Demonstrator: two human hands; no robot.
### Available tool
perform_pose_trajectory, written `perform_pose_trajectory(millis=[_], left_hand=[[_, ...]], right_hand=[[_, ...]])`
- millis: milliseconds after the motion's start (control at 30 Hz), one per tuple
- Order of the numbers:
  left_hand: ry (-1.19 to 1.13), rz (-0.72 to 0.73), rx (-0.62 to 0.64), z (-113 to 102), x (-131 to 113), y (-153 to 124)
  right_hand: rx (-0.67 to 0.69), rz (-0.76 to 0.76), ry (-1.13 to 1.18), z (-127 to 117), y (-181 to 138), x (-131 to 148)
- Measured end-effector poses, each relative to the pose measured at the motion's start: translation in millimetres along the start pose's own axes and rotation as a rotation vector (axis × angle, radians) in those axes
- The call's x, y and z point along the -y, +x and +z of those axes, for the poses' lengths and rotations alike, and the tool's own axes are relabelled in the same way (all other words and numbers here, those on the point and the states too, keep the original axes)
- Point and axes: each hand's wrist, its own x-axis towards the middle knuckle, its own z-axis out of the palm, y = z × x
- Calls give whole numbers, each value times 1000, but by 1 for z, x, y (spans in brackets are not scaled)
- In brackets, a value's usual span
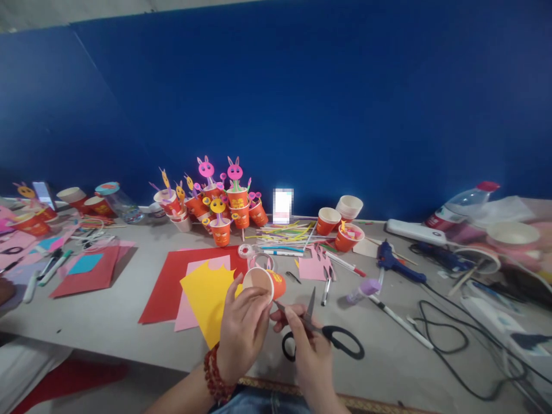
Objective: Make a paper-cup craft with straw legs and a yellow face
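Observation:
My left hand (245,323) is closed around an orange paper cup (278,283), tipped on its side with the white mouth facing me. My right hand (309,348) grips black-handled scissors (344,340) near the pivot, not through the finger loops. The scissor blades are spread. One blade points at the cup's rim; whether it touches, I cannot tell. Beneath and left of my left hand lies yellow paper (206,294) with a cut, scalloped edge, over pink and red paper (161,287). A tape roll (245,250) sits behind the cup.
Decorated cups with rabbit-like paper figures (238,198) stand at the back. Pipe cleaners (284,234), pink paper scraps (313,265) and several cups (328,221) lie to their right. A blue glue gun (399,263), its cables and a glue stick (362,292) occupy the right side.

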Motion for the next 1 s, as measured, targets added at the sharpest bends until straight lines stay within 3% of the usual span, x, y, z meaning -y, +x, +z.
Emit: perform_pose_trajectory(millis=[100, 233, 433, 667, 900, 1000], left_hand=[[6, 10, 16, 0, -1, 1], [-20, -7, 19, -1, 1, 0], [-124, -68, 67, -9, 6, 5], [-100, -150, 56, -3, 7, 4], [-220, -226, -30, 2, 5, -1], [-313, -244, -88, 6, 3, -2]], right_hand=[[-2, 36, 55, 1, 1, -2], [67, -45, -36, -6, 6, -4], [232, -356, -391, -23, 16, 0], [207, -770, -455, -22, 26, 4], [238, -858, -448, -23, 30, 4], [200, -779, -424, -19, 26, 7]])
